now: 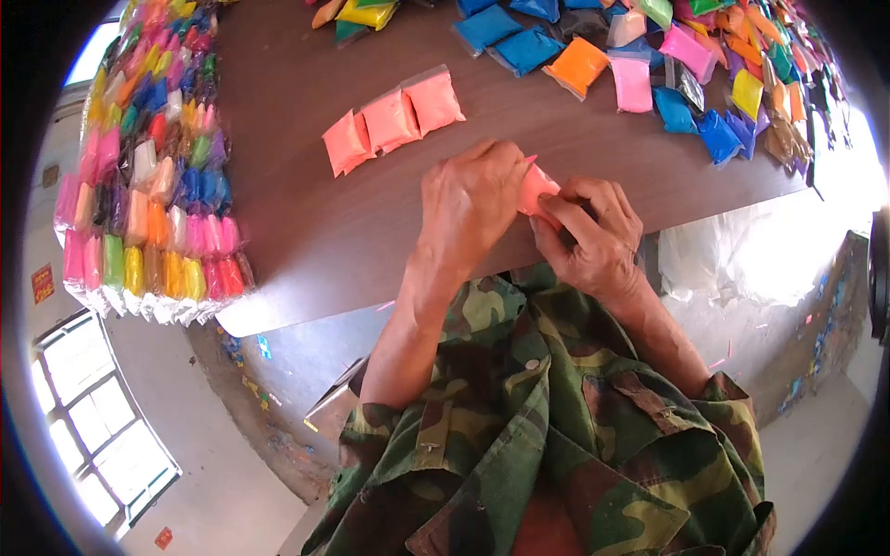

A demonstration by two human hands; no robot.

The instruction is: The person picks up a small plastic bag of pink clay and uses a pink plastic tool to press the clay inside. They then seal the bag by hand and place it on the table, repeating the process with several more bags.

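Note:
Between my two hands, just above the front edge of the table, is a small salmon-pink packet (538, 192) in clear plastic. My left hand (475, 199) is closed on its left side, and a pink tip pokes up by the fingers. On the other side, my right hand (593, 232) pinches the packet between thumb and fingers. Part of the packet is hidden behind the fingers. Farther back on the table, a row of three salmon-pink packets (390, 120) lies side by side, touching or slightly overlapping.
A heap of loose coloured packets (705, 56) covers the back right of the brown table (297, 213). Along the left edge stand stacked rows of bagged multicoloured packets (153, 185). A white plastic bag (705, 259) hangs below the right edge. Scraps lie on the floor.

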